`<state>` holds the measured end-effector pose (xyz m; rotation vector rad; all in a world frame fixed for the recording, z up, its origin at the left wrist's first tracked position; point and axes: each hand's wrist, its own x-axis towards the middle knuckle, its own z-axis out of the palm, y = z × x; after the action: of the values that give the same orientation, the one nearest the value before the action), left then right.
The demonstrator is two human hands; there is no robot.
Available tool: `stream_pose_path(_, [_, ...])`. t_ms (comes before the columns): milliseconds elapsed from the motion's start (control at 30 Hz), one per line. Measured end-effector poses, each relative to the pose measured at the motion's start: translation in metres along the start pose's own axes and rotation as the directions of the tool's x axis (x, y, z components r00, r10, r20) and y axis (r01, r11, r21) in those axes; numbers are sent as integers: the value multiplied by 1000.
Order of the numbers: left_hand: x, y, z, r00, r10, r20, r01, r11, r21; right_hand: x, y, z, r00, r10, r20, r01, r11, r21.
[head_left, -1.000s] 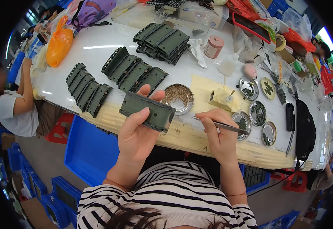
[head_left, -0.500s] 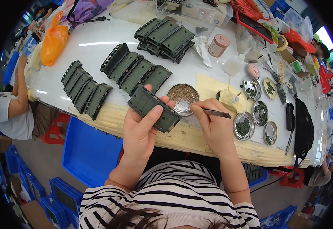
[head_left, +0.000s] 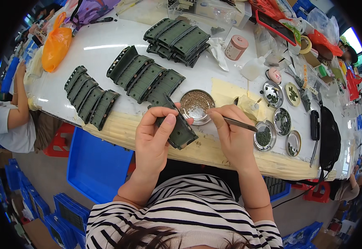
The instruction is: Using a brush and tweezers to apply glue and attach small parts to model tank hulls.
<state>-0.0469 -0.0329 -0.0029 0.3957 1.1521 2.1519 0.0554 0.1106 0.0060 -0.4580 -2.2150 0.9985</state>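
White worktop (head_left: pixel 95 56), three batches of dark green panels (head_left: pixel 145 78), two hands at work.
From where I stand, the left hand (head_left: pixel 152 143) pinches one green panel (head_left: pixel 178 133) between thumb and fingers, tilted above the worktop's near edge, just this side of one round dish of brown beads (head_left: pixel 198 123). The right hand (head_left: pixel 235 139) grips one pair of metal tweezers (head_left: pixel 241 124) beside that same dish. To the right sit five smaller round dishes (head_left: pixel 296 141), each holding dark green bits; behind stands one pink canister (head_left: pixel 236 47), and far left, one orange bag (head_left: pixel 56 45).
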Motion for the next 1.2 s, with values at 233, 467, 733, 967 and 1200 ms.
stream_pose_path(233, [-2, -5, 14, 943, -203, 265, 190, 979, 77, -5, -23, -37, 995, -68, 79, 45, 965, 259])
stream_pose_path(467, [3, -20, 29, 885, -273, 378, 266, 961, 71, -9, -17, -51, 983, -138, 120, 111, 971, 210])
stream_pose_path(733, [-2, -24, 43, 879, -343, 332, 380, 923, -54, -26, -9, -47, 993, -115, -10, 112, 936, 334])
stream_pose_path(967, [-6, -33, 41, 889, -323, 323, 368, 926, -87, -28, -9, -47, 994, -91, -63, 107, 936, 335])
stream_pose_path(1200, [-9, -35, 41, 919, -256, 299, 281, 959, -44, -30, -9, -47, 995, -78, -67, 95, 945, 312])
